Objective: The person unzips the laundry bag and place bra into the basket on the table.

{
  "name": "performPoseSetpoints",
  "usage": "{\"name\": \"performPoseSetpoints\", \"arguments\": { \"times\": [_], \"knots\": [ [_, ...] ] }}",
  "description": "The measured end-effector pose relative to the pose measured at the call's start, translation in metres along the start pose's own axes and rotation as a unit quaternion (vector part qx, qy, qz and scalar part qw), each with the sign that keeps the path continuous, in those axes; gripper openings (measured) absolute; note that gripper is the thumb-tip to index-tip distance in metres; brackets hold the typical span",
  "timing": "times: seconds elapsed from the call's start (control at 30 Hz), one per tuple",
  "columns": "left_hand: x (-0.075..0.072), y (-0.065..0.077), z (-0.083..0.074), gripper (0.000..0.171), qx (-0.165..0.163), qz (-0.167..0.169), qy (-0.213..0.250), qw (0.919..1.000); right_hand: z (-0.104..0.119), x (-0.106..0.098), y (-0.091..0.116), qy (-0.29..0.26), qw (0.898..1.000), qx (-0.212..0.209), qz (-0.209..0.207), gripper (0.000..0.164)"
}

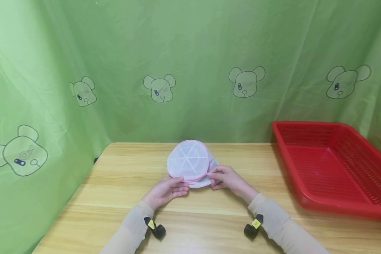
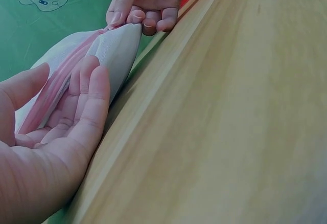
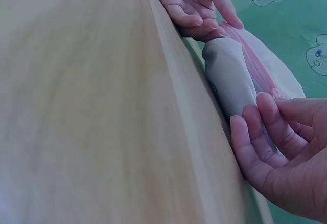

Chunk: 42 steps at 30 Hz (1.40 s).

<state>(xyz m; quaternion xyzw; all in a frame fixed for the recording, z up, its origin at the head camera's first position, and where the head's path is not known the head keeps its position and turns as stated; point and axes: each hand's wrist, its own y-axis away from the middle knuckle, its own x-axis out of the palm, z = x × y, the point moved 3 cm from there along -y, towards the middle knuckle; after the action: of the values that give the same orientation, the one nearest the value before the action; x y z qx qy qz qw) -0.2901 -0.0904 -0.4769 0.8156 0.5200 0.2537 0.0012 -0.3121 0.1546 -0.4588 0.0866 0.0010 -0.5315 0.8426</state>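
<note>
A round white zip pouch [image 1: 188, 158] with pink zipper edging and pale spoke lines is tilted up over the wooden table, its grey-white rear part showing at the right and below. My left hand [image 1: 165, 190] holds the lower left edge, thumb toward the round face and fingers on the other side. At the right edge, my right hand [image 1: 229, 179] pinches the zipper pull [image 1: 207, 173] between thumb and forefinger. In the right wrist view, the pink zipper [image 3: 258, 65] runs between both hands, and the other right fingers curl beside the pouch's soft rear part [image 3: 229, 70].
To the right on the table [image 1: 114, 190] stands a red plastic basket [image 1: 300, 190] with slotted walls. Green curtains [image 1: 190, 42] with bear-head prints hang behind the table and at both sides. Each wrist wears a small black camera.
</note>
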Motion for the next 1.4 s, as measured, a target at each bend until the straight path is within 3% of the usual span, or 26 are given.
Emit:
{"name": "performPoseSetpoints", "arguments": {
  "times": [0.57, 1.4],
  "knots": [
    [-0.0013, -0.0003, 0.0011, 0.014, 0.006, -0.004, 0.005, 1.0000, 0.0008, 0.0088, 0.0017, 0.015, 1.000, -0.004, -0.001, 0.019],
    [0.0003, 0.0000, 0.0012, 0.014, 0.000, -0.029, 0.009, 0.9995, 0.0027, 0.0040, 0.0019, 0.029, 0.999, -0.007, -0.013, 0.023]
  ]
}}
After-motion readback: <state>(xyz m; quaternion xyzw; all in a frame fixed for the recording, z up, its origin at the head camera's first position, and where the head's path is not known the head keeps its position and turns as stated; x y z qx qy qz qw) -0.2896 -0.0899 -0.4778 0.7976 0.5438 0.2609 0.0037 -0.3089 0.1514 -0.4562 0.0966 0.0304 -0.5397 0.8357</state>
